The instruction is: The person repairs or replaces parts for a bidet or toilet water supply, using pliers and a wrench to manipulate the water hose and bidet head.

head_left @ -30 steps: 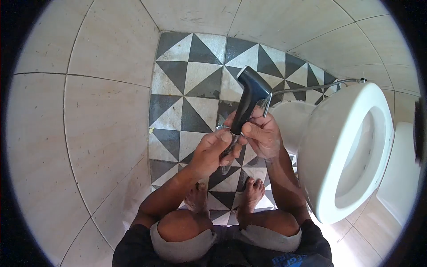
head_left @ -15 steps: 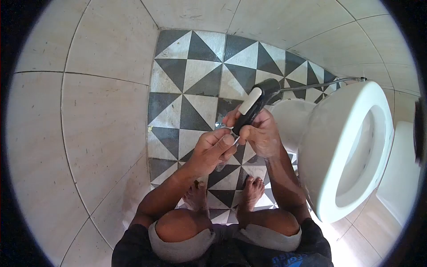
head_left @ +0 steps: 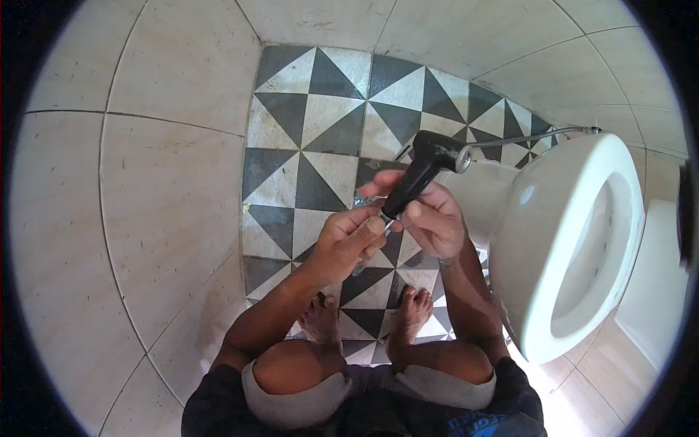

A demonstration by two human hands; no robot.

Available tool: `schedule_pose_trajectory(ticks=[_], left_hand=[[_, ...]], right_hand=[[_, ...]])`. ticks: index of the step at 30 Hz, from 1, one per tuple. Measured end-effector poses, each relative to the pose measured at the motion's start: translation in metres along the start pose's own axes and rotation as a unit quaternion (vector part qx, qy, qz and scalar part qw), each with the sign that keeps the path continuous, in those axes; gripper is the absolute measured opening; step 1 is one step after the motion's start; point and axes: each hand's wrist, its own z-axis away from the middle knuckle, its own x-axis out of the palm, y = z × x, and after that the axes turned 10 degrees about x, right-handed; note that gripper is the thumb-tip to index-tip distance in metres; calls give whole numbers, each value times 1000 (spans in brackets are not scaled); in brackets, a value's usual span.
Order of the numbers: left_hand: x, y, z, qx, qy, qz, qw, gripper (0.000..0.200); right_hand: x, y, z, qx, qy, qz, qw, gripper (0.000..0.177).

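A black bidet sprayer [head_left: 416, 182] slants between my hands, its head toward the upper right and its handle end low. My right hand [head_left: 439, 224] is loosely round the handle, thumb on the near side and fingers reaching behind it. At the lower end of the handle, my left hand [head_left: 349, 239] pinches a thin shiny piece [head_left: 389, 226]; its kind is mostly hidden by the fingers. The silver spray face [head_left: 464, 158] points right. A grey hose [head_left: 517, 139] runs from behind the head to a wall fitting [head_left: 595, 130]; where it continues behind the sprayer is hidden.
To the right stands a white toilet [head_left: 528, 240] with an open bowl. Black and white tiles [head_left: 328, 131] cover the floor, with tiled walls [head_left: 175, 189] close on the left and ahead. My bare feet [head_left: 411, 309] are below my hands.
The sprayer has turned about its handle: its pale lever faced me before, and now the smooth black side does. My right fingers have loosened and spread; my left hand has stayed nearly still.
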Motion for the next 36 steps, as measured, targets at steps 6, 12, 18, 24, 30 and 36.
schedule_pose_trajectory(ticks=[6, 12, 18, 24, 30, 36], left_hand=[[-2, -2, 1, 14, 17, -43, 999, 45], [-5, 1, 0, 3, -13, -20, 1000, 43], [2, -3, 0, 28, 46, -50, 997, 29], [0, 0, 2, 31, 23, -38, 999, 32], [0, -4, 0, 21, 30, -58, 998, 34], [-3, -1, 1, 8, 23, -63, 998, 40]], right_hand=[[-29, 15, 0, 20, 25, 159, 987, 50], [-6, 11, -6, -30, -42, -68, 996, 52], [-33, 33, -7, -24, 21, 10, 999, 62], [-5, 14, -7, -45, 14, -63, 997, 47], [-37, 28, -9, -34, -19, 64, 997, 43], [-24, 21, -2, 2, -15, 22, 1000, 44]])
